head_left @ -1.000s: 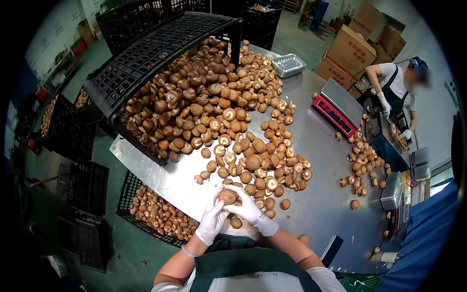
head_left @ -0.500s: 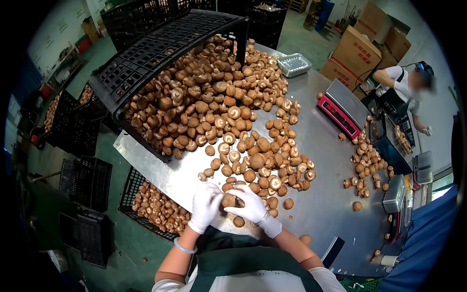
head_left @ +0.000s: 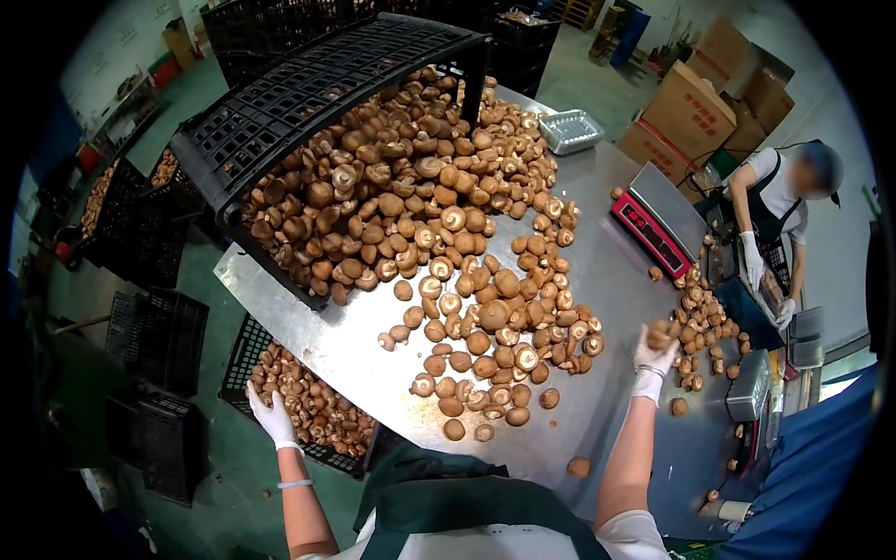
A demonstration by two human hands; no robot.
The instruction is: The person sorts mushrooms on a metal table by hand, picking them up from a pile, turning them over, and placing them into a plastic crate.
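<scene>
My gloved left hand (head_left: 272,417) is over the edge of a black crate (head_left: 239,362) low at the left. Its fingers are stretched out and apart, beside the shiitake mushrooms (head_left: 313,401) in that crate; I see nothing held in it. On the right, above the metal table (head_left: 607,411), my gloved right hand (head_left: 654,358) grips a brown shiitake mushroom (head_left: 660,334). It is close to a small heap of mushrooms (head_left: 700,313). A large pile of mushrooms (head_left: 392,201) spills out of a tipped black crate (head_left: 308,103) onto the table.
A red scale (head_left: 653,233) stands on the table's right side, with a clear plastic tray (head_left: 571,132) at the back. Another person (head_left: 770,201) in gloves works at the far right over a dark blue box (head_left: 747,299). Cardboard boxes (head_left: 691,107) are stacked behind.
My hands have parted from the table's front edge. The left moved down-left to the crate; the right moved rightward and now holds a mushroom. The other person has leaned over the box.
</scene>
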